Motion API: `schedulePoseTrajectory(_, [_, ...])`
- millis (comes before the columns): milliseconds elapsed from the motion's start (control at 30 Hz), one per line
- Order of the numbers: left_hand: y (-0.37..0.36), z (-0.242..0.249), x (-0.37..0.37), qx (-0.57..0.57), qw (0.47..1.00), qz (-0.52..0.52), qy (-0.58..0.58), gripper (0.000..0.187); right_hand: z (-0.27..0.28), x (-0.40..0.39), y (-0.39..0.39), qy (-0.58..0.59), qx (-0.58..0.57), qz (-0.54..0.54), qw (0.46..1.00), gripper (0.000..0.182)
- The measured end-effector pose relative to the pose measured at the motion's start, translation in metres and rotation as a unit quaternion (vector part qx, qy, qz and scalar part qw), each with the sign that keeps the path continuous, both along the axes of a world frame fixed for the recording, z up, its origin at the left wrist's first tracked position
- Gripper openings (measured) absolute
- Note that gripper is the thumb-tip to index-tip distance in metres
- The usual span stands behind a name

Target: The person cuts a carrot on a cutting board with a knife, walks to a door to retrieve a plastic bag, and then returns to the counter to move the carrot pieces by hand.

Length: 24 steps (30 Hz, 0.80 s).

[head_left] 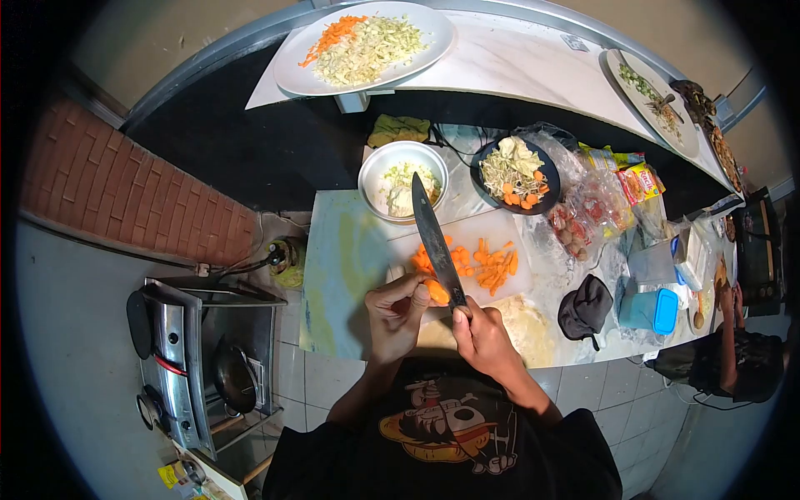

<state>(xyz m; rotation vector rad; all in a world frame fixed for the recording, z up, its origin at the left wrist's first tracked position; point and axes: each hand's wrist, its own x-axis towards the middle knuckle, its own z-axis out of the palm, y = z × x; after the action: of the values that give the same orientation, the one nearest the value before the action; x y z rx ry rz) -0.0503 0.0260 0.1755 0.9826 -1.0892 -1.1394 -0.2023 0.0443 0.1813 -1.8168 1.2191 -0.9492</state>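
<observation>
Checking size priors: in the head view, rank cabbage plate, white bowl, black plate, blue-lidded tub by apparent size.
1. Cabbage plate
2. White bowl and black plate: too alike to rank
3. Blue-lidded tub

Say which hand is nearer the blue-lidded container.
Right: the right hand, gripping the knife, lies left of the container; the left hand, holding carrot, is farther left.

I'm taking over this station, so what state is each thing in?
Left hand: closed on carrot piece
Right hand: gripping knife
Knife: blade bare
Carrots on board: cut up
White bowl: part full
Black dish: heaped with vegetables
Oval plate: loaded with shreds
Blue-lidded container: lid on
Black cap: crumpled
Stove: on or off, cannot tell
</observation>
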Motion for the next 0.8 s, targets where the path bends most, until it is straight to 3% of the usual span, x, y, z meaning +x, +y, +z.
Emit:
schedulePoseTrajectory(200, [-0.005,0.007,0.015,-0.058,0.993,-0.016,-0.100,0.016,0.006,-0.002,0.003,0.023,0.038,0.005,0.999,0.019])
schedulePoseTrajectory(300, [-0.008,0.013,0.018,-0.080,0.992,-0.024,-0.099,0.016,0.010,-0.007,0.001,0.048,0.070,0.032,0.996,0.025])
schedulePoseTrajectory(533, [-0.013,0.004,0.019,-0.105,0.989,-0.046,-0.098,0.016,0.012,-0.010,0.000,0.050,0.059,0.038,0.996,0.021])
schedulePoseTrajectory(600, [-0.010,-0.008,0.010,-0.039,0.996,-0.065,0.048,0.013,0.011,-0.011,-0.001,0.031,0.086,0.040,0.995,0.017])
schedulePoseTrajectory(633, [-0.008,-0.017,0.003,-0.041,0.996,-0.065,0.048,0.013,0.012,-0.008,-0.002,0.030,0.084,0.040,0.995,0.017])
schedulePoseTrajectory(700, [-0.006,-0.029,-0.013,0.017,0.960,-0.059,0.272,0.024,0.012,-0.001,-0.003,-0.024,-0.047,-0.007,0.999,0.011])
schedulePoseTrajectory(800, [-0.005,-0.028,-0.019,-0.009,0.945,-0.092,0.314,0.023,0.008,-0.002,-0.005,-0.015,-0.049,-0.010,0.999,0.010])
